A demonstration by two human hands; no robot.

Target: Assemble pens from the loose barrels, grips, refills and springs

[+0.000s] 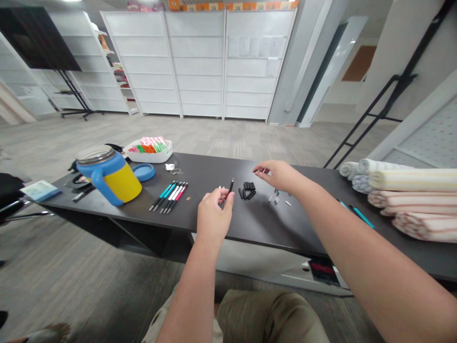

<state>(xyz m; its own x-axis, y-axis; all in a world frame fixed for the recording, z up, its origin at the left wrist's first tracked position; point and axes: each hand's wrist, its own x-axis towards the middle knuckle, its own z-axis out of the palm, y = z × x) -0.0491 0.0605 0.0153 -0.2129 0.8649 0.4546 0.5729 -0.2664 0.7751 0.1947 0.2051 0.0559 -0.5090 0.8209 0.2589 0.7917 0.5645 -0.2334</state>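
My left hand (215,209) is closed in a pinch on a slim black pen (231,184), its pointed end up; most of it is hidden by the fingers. My right hand (273,172) hovers above the table with its fingertips pinched together; whatever sits between them is too small to name. Below and between the hands lies a pile of short black tubes (247,190), like pen grips. Small clear plastic pieces (276,197) are scattered under my right hand. To the left, several assembled pens (169,196) in blue, white and red lie side by side.
On the dark table (214,166) stand a blue-and-yellow mug (119,178) and a white basket (166,153) of colourful packets. A blue lid (143,172) lies beside the mug. Blue pen barrels (362,216) lie at right beside stacked rolled towels (410,200).
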